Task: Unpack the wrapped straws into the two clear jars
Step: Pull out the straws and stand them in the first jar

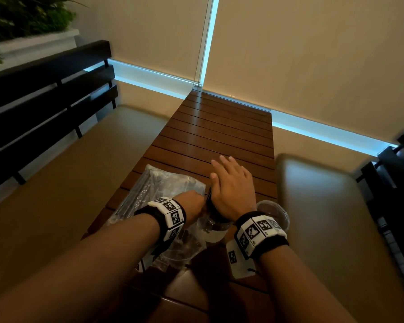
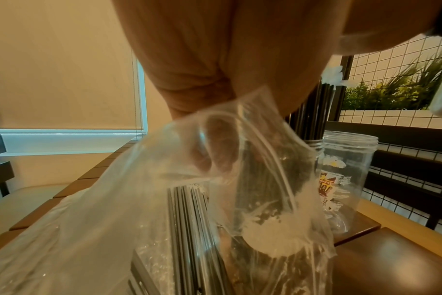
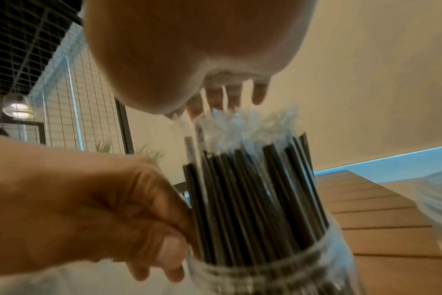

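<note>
A clear jar [image 1: 216, 229] packed with black wrapped straws [image 3: 253, 199] stands on the slatted wooden table [image 1: 219, 131]. My right hand [image 1: 231, 185] lies flat over the straw tops, its fingers [image 3: 230, 95] straight. To the left of the bundle, my left hand [image 1: 193, 202] is curled, and its thumb and fingers [image 3: 169, 249] grip the straws just above the jar's rim [image 3: 265, 277]. A second clear jar [image 1: 274, 214] with a printed label [image 2: 328, 185] stands empty to the right. A clear plastic bag [image 1: 156, 187] with more wrapped straws [image 2: 189, 215] lies on the left, partly under my left wrist.
Tan cushioned benches [image 1: 56, 183] flank the narrow table, each with a black slatted backrest [image 1: 44, 94]. The table's far end meets a wall with drawn blinds [image 1: 313, 54]. A wire grid and plants [image 2: 391, 89] stand beyond the right bench.
</note>
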Available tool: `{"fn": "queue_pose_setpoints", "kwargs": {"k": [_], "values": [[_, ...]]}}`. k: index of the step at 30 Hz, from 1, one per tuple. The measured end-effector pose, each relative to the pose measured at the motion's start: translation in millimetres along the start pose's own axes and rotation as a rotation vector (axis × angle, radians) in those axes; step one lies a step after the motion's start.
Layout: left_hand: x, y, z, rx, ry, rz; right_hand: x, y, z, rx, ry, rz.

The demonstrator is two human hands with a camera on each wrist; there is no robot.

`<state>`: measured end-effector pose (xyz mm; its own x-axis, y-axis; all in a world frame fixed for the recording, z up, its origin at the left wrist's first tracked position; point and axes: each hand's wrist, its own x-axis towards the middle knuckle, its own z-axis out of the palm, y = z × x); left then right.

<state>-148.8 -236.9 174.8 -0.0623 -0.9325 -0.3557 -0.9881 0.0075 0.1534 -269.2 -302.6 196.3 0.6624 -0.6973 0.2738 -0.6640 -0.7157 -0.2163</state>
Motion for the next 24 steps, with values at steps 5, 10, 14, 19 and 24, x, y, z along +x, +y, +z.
{"fn": "queue_pose_setpoints", "kwargs": {"k": [5, 10, 14, 19, 24], "values": [[-6.0, -0.4, -2.9, -0.064, 0.065, 0.004, -5.8, 13.1, 15.1, -0.124, -0.261, 0.078], [-22.9, -23.8, -19.9, -0.173, 0.103, -0.019, -1.1, 6.6, 14.8, -0.026, -0.196, 0.102], [-41.5, -39.9, -25.5, -0.011, -0.136, -0.083, 2.4, -7.1, 8.7, -0.021, -0.055, 0.075], [-52.3, -44.1, -10.6, 0.174, -0.144, -0.135, 3.1, -10.2, 17.9, -0.161, -0.327, 0.018], [-53.5, -48.5, -19.1, -0.047, 0.106, -0.193, 3.3, -26.4, 0.9, -0.063, 0.04, -0.131]]}}
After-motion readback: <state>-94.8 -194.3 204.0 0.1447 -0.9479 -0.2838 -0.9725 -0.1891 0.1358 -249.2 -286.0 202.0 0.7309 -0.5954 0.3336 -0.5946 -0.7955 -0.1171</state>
